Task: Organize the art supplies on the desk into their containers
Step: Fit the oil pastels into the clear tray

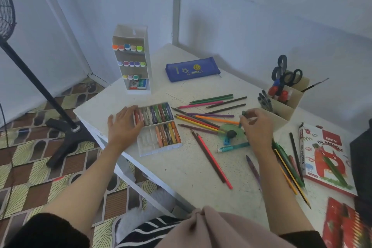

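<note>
My right hand (pixel 257 127) pinches a dark green pastel (pixel 243 113) between fingertips, held just above the loose coloured pencils (pixel 207 116), probably so it can travel left. My left hand (pixel 122 125) lies flat, fingers straight, against the left end of the pastel tray (pixel 147 143), likely bracing it. The tray's near row has bare slots waiting on the white desk (pixel 191 167)
</note>
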